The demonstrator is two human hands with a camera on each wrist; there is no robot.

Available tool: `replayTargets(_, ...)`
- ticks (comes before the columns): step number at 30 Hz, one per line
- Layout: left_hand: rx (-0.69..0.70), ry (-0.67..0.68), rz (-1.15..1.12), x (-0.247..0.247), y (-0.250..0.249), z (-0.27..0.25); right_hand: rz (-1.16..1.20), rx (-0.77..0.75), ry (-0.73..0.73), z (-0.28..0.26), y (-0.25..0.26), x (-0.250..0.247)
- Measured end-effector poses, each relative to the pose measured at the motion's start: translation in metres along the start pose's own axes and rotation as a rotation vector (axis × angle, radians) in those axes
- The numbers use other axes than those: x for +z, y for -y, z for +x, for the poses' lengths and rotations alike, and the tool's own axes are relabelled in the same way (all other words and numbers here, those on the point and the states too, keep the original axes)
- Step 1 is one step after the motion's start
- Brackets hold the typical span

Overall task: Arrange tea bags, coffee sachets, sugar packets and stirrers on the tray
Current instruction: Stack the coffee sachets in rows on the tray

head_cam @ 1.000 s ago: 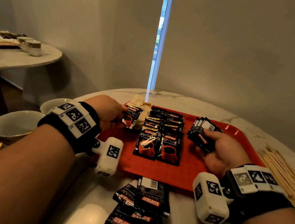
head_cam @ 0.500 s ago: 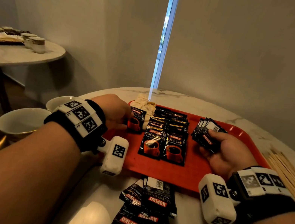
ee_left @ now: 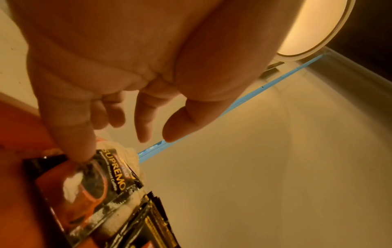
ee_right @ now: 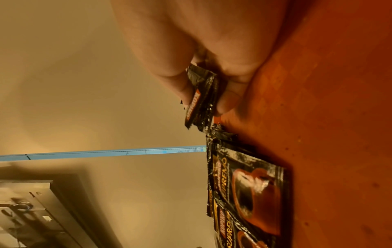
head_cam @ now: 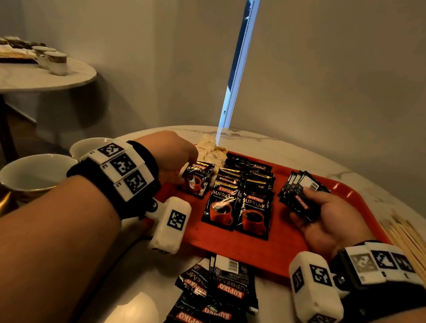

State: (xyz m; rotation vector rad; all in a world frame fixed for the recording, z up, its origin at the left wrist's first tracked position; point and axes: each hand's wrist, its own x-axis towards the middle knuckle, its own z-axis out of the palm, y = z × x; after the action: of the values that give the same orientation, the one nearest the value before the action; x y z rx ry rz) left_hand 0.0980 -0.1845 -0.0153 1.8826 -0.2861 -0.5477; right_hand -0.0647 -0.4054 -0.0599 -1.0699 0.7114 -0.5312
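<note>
Now your left hand [head_cam: 171, 158] presses one coffee sachet [head_cam: 195, 177] on the red tray [head_cam: 242, 245] with relaxed fingers [ee_left: 72, 127]. Your right hand [head_cam: 333, 225] clamps a fanned stack of sachets [head_cam: 300, 189] between thumb and fingers.

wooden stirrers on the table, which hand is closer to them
Right. The right hand holds a fan of sachets over the tray's right side, near the stirrers; the left hand is at the tray's far-left end.

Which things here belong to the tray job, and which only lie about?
Belong to the job:
- red tray
- coffee sachets in rows
- single sachet under the left hand
- sachet stack gripped by the right hand
- loose sachets
- wooden stirrers

Lying about:
- two cups
- side table
</note>
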Motion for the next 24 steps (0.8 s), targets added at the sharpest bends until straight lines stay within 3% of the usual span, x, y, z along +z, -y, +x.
replayTargets(4,-0.120,0.167,-0.072,0.007,-0.002,-0.003,-0.001,-0.002,0.007,0.000,0.000,0.000)
replayTargets(9,-0.202,0.276,-0.067,0.008,0.001,-0.004,-0.003,-0.006,0.017,0.001,-0.001,-0.001)
replayTargets(24,-0.210,0.243,-0.159,0.009,0.003,0.006,0.000,-0.004,0.021,0.003,-0.002,-0.001)
